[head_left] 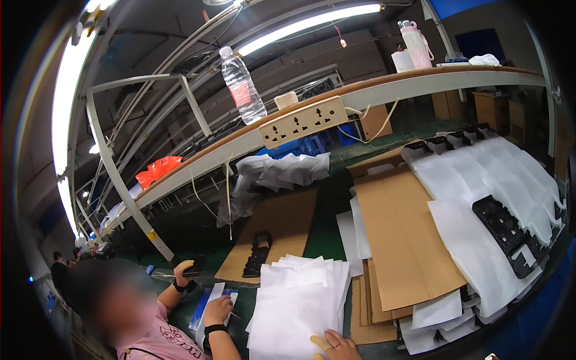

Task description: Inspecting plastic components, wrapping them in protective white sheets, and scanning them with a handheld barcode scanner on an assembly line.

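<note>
A stack of white sheets [292,312] lies fanned out at the lower middle. My right hand [341,347] comes in from the lower edge and touches the stack's right side. Its fingers lie apart on the top sheet, with yellow finger covers on two of them and a ring on another. The lower part of this hand is cut off. My left hand is out of the picture. Beyond the sheets, a black plastic frame [257,255] rests on a brown cardboard sheet [294,219].
At left, a co-worker's hands [218,311] are near a blue-and-white item [207,303]. On the right are cardboard [408,234], white-wrapped black parts [480,174] and a bare black tray [501,234]. A shelf bears a power strip [303,122], water bottle [243,87] and pink bottle [416,45].
</note>
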Motion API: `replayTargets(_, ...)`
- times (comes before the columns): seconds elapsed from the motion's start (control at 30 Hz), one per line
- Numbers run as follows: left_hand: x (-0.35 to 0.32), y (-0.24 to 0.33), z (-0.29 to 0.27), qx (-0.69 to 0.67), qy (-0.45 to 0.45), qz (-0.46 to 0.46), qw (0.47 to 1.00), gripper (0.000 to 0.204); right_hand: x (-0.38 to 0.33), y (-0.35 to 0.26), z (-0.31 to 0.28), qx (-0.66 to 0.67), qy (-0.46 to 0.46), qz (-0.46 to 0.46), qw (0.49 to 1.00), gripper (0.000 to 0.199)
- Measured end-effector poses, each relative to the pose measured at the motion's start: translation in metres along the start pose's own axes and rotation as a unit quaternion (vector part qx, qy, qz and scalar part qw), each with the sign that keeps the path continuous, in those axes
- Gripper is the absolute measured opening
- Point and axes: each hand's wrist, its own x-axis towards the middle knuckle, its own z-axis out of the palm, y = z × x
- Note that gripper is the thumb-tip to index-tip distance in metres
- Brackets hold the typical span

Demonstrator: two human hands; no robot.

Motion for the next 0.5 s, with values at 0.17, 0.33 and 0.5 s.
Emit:
replayTargets(0.17,0.038,0.004,-0.042,0.015,0.058,-0.018,0.998,0.011,0.004,-0.006,-0.001,-0.014,-0.022,0.014,1.0,0.046)
replayTargets(0.33,0.109,0.044,-0.127,-0.023,0.13,-0.116,0.984,0.006,0.006,-0.007,-0.004,0.001,-0.023,0.037,0.999,0.045)
replayTargets(0.5,0.135,0.037,-0.154,-0.074,0.297,-0.019,0.952,0.009,0.006,-0.008,0.003,-0.004,-0.014,0.031,0.999,0.044)
